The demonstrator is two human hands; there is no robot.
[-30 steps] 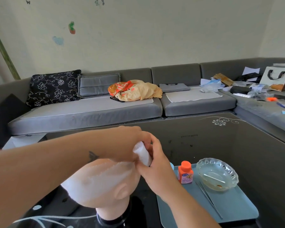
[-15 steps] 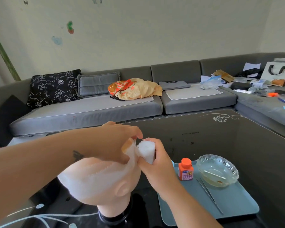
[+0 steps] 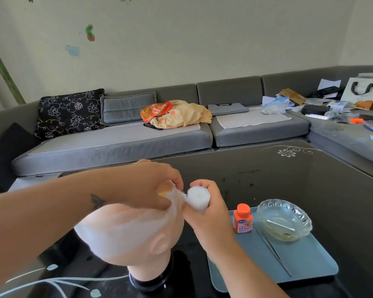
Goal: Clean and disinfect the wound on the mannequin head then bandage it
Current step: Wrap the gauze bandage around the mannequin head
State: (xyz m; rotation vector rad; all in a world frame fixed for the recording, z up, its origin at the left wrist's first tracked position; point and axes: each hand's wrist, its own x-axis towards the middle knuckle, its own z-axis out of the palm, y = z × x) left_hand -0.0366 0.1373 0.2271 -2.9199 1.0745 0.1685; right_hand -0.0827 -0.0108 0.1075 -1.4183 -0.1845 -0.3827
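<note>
A pale mannequin head (image 3: 151, 244) stands on a black base at the near edge of the dark glass table, with white gauze bandage (image 3: 121, 231) wound round its crown. My right hand (image 3: 209, 214) grips the white bandage roll (image 3: 198, 197) just right of the head's top, the strip running from it onto the head. My left hand (image 3: 146, 183) lies over the top of the head and presses the gauze down with thumb and fingers. The wound itself is hidden under the gauze and my hand.
A blue tray (image 3: 306, 265) at the right carries an orange-capped disinfectant bottle (image 3: 242, 219), a glass bowl (image 3: 284, 220) with a cotton swab, and metal tweezers (image 3: 276, 252). A grey corner sofa (image 3: 138, 138) with cushions and clutter lies beyond the glass table (image 3: 289, 173).
My right hand has turned the bandage roll upright and drawn it slightly right of the head. My left hand stays on top, holding the gauze.
</note>
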